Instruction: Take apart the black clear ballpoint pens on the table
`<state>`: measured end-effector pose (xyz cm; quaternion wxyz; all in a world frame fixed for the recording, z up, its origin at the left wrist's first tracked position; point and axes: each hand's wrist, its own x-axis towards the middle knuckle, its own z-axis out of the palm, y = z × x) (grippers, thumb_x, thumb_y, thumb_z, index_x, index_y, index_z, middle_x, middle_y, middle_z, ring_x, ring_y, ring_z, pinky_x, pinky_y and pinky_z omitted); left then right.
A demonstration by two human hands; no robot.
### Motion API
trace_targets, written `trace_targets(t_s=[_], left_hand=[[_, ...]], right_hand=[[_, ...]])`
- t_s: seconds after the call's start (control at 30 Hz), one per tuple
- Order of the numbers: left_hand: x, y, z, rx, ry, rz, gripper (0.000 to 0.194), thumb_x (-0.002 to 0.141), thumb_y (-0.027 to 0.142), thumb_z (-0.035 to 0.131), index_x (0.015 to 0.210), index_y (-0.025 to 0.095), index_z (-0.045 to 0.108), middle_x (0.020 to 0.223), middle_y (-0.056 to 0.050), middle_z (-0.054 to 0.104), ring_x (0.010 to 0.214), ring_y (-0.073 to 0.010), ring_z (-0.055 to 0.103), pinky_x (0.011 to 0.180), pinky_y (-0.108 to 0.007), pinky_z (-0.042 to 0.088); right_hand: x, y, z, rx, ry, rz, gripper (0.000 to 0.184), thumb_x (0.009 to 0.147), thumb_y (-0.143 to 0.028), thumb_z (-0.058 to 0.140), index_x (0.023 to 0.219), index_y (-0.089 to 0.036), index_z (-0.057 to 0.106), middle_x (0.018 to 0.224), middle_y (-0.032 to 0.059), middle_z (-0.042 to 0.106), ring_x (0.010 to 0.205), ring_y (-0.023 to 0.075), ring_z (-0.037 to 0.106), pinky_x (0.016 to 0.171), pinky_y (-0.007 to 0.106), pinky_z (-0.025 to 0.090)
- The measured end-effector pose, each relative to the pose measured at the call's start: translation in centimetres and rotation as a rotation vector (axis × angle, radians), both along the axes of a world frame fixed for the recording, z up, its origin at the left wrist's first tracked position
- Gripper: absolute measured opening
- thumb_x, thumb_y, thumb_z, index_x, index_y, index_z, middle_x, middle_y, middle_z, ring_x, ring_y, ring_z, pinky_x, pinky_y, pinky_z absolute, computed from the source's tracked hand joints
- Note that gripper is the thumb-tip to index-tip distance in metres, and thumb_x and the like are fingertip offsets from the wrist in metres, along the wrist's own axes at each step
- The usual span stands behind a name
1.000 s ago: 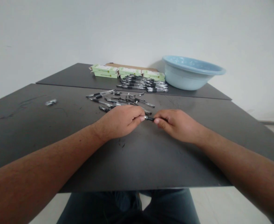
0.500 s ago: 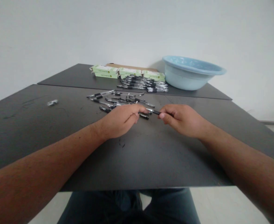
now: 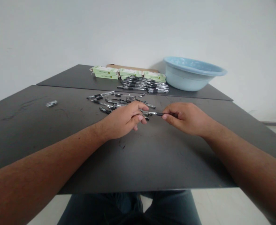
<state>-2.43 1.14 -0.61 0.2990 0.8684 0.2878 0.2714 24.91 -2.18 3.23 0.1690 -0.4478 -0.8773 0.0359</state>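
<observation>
Both of my hands meet over the middle of a dark grey table. My right hand pinches the black grip end of a pen, whose metal tip points left. My left hand is curled beside that tip with a pen cap or pen piece between its fingertips; I cannot make out exactly what it is. Just behind my left hand lies a scatter of loose pens and pen parts.
A neat pile of assembled pens lies further back, in front of green boxes and a brown carton. A light blue basin stands at the back right. A small metal clip lies at the left. The wall is white.
The two hands were joined on one pen a second ago; they have drawn slightly apart and lifted, and the pen's metal tip now shows between them.
</observation>
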Motion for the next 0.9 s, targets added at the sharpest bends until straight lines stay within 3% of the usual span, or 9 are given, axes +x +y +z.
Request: trace_targets(t_s=[0.3,0.53,0.77,0.9], left_hand=[[0.1,-0.5,0.3,-0.006,0.085,-0.061,0.035,0.102,0.023,0.042,0.137,0.019,0.046,0.096,-0.002,0.076,0.07,-0.0137,0.071,0.076,-0.03,0.054],[0.5,-1.0,-0.1,-0.073,0.055,-0.085,0.043,0.107,0.029,0.034,0.149,0.018,0.041,0.078,0.003,0.061,0.058,-0.0106,0.061,0.063,-0.025,0.051],[0.8,-1.1,-0.3,-0.148,-0.011,-0.093,0.043,0.108,0.03,0.033,0.149,0.019,0.041,0.077,0.004,0.054,0.053,-0.0081,0.057,0.059,-0.023,0.051],[0.9,-1.0,-0.7,-0.187,-0.059,-0.089,0.041,0.108,0.028,0.034,0.149,0.022,0.039,0.081,0.003,0.059,0.055,-0.0079,0.062,0.054,-0.02,0.05]], right_hand=[[-0.6,-0.1,-0.6,0.001,-0.037,0.091,0.023,0.1,-0.032,0.055,0.1,-0.018,0.073,0.089,0.0053,0.074,0.081,0.0194,0.066,0.074,0.03,0.044],[-1.4,-0.3,-1.3,-0.002,0.018,0.134,0.019,0.1,-0.028,0.056,0.1,-0.018,0.073,0.09,0.0058,0.075,0.08,0.0183,0.066,0.074,0.028,0.044],[-1.8,-0.3,-1.6,0.0,0.046,0.121,0.021,0.101,-0.029,0.055,0.1,-0.017,0.072,0.091,0.0064,0.074,0.082,0.0189,0.067,0.077,0.029,0.045],[-1.8,-0.3,-1.4,-0.042,0.057,0.087,0.021,0.099,-0.03,0.056,0.097,-0.018,0.073,0.089,0.0053,0.074,0.08,0.018,0.066,0.074,0.028,0.044]])
